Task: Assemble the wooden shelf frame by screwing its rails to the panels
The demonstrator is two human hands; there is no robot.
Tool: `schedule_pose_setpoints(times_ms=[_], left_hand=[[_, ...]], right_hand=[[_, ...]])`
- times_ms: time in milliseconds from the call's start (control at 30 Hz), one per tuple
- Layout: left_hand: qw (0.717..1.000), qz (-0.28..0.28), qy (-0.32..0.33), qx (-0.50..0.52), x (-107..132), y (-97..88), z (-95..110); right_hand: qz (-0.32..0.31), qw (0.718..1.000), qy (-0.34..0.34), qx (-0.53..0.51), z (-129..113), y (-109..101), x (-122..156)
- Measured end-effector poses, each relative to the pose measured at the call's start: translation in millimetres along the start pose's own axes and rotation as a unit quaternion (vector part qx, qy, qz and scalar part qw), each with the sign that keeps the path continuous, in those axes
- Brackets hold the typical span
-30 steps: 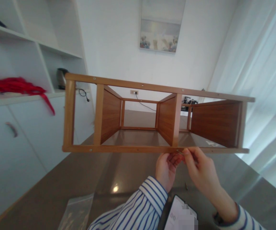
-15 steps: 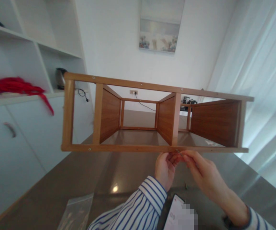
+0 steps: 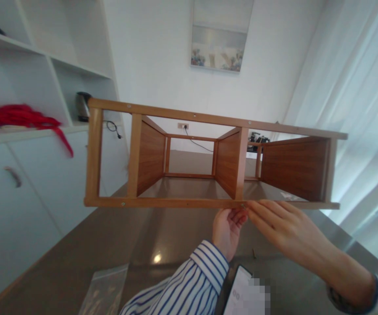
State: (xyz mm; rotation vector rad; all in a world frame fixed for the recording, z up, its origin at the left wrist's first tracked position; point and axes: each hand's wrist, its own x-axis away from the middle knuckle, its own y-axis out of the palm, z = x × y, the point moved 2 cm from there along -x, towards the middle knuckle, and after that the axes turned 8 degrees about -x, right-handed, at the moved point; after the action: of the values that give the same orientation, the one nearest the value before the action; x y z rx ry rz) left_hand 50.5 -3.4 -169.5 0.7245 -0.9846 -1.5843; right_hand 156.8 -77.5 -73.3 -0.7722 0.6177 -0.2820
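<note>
A brown wooden shelf frame (image 3: 162,202) lies on its side on the grey-brown table (image 3: 87,249), its open compartments facing me. Both hands meet at the frame's lower rail, below the middle upright. My left hand (image 3: 227,228) has its fingers curled up against the underside of the rail. My right hand (image 3: 279,224) reaches in from the right, thumb and forefinger pinched on a small metal screw (image 3: 243,205) at the rail. Both sleeves are white with blue stripes.
A clear plastic bag (image 3: 105,291) of small parts lies at the table's near left. A phone (image 3: 244,295) lies below my hands, a loose screw (image 3: 253,253) just above it. White cabinets (image 3: 28,183) with a red cloth (image 3: 21,116) and a kettle (image 3: 81,106) stand left; curtains (image 3: 365,109) hang right.
My right forearm has swung lower and further right, and the hand has stretched flatter, while its fingertips stay at the same spot on the rail. The left hand and the frame have hardly moved.
</note>
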Motion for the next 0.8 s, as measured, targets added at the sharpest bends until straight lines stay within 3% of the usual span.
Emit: schedule_pose_setpoints(times_ms=[800], left_hand=[[1.000,0.010,-0.010,-0.003,-1,-1.4,-2]], right_hand=[[-0.012,0.995,0.100,0.019,-15,9,-2]])
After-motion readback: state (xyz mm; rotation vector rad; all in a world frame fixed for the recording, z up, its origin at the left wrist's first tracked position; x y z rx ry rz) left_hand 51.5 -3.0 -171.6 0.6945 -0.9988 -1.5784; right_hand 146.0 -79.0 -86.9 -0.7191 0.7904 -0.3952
